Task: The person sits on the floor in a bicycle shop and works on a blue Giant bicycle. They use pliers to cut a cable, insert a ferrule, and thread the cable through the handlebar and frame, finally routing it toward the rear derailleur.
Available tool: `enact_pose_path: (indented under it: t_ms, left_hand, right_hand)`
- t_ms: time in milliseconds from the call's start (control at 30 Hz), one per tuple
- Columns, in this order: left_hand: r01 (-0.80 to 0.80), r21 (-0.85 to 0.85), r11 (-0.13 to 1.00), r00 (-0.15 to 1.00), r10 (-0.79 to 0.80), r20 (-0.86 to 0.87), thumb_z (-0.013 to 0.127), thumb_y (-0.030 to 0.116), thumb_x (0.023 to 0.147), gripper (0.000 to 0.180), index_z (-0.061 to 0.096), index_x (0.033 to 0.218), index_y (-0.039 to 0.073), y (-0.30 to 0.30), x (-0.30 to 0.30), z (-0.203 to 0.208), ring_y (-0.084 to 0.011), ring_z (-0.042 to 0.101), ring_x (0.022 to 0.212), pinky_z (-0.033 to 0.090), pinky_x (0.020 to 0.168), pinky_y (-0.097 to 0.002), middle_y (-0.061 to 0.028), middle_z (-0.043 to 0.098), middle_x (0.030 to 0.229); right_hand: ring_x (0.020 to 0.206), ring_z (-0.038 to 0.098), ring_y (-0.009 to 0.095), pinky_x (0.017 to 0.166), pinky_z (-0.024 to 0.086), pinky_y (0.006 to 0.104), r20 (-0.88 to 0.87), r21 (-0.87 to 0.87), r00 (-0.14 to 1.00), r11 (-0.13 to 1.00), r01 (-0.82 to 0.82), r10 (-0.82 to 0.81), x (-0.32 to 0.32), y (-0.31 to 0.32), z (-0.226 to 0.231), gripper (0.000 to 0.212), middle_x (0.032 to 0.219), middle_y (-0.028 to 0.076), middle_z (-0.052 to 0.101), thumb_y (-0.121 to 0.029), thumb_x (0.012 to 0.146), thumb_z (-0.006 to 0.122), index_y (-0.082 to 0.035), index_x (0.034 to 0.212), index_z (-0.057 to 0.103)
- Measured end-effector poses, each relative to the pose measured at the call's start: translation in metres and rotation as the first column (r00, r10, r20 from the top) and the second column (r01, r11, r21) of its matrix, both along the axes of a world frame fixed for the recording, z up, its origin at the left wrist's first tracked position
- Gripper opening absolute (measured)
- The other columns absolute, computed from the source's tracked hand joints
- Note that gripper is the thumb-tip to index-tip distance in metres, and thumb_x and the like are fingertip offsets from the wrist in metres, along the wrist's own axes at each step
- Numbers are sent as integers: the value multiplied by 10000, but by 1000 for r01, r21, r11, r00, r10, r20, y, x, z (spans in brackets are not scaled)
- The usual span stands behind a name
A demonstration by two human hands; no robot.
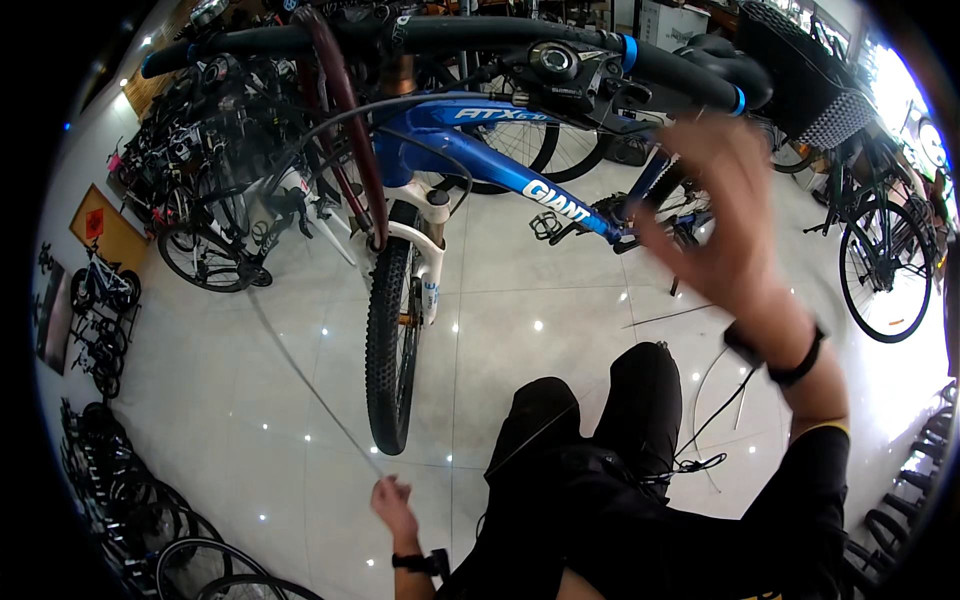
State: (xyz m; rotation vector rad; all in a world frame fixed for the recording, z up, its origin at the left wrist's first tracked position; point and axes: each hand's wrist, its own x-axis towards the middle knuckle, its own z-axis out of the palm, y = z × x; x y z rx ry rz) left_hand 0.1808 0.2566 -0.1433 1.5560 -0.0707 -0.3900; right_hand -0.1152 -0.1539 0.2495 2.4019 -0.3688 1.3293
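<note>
Our left hand (392,498) pinches a thin cable (300,375) (light, springy, slick; we'd grip near its end); right hand (722,215) spread, empty, by the blue bike's handlebar (450,35).

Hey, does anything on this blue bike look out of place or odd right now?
Yes. A thin cable runs loose from the bike down to the left hand, which pinches its free end. The right hand is raised, blurred, near the handlebar.
</note>
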Motion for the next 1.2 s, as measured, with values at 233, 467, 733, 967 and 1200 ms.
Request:
enact_pose_path:
  t_ms: [233, 467, 733, 967, 1200]
  left_hand:
    - [-352, -464, 813, 925, 226, -305, 560, 274, 986, 199, 533, 872, 113, 177, 96, 32, -53, 365, 526, 291, 447, -206, 54, 398, 610]
    - [-467, -338, 817, 846, 524, 98, 630, 309, 951, 230, 550, 872, 108, 247, 200, 111, -37, 301, 492, 247, 436, -207, 71, 354, 582]
    - [-577, -453, 679, 646, 719, 255, 704, 354, 898, 273, 616, 911, 95, 268, 284, 258, -66, 306, 504, 262, 454, -235, 64, 288, 589]
    - [-609, -391, 690, 613, 722, 320, 730, 406, 865, 337, 569, 802, 118, 237, 318, 291, -75, 260, 462, 235, 438, -238, 69, 246, 552]
    - [-640, -386, 665, 601, 745, 288, 751, 411, 846, 384, 541, 713, 118, 217, 313, 287, -90, 259, 478, 239, 445, -249, 51, 282, 553]
  right_hand:
    - [1161, 531, 367, 1018, 413, 450, -293, 137, 948, 976, 170, -124, -8, -68, 53, 864, 1270, 198, 532, -290, 742, 792, -71, 1444, 338]
    - [1151, 544, 354, 983, 432, 449, -362, 258, 932, 958, 124, -23, -9, -80, 62, 899, 1238, 191, 546, -344, 716, 802, -82, 1437, 333]
    - [1210, 515, 366, 1021, 418, 443, -381, 207, 924, 970, 127, -40, -8, -79, 66, 921, 1312, 198, 507, -315, 703, 820, -75, 1441, 324]
    - [1224, 512, 360, 1035, 432, 442, -403, 226, 914, 964, 143, -41, -15, -85, 64, 925, 1310, 187, 510, -271, 707, 825, -83, 1455, 314]
    - [1209, 532, 355, 1042, 444, 428, -412, 263, 907, 941, 211, -89, -22, -107, 63, 961, 1316, 198, 510, -262, 685, 849, -101, 1468, 313]
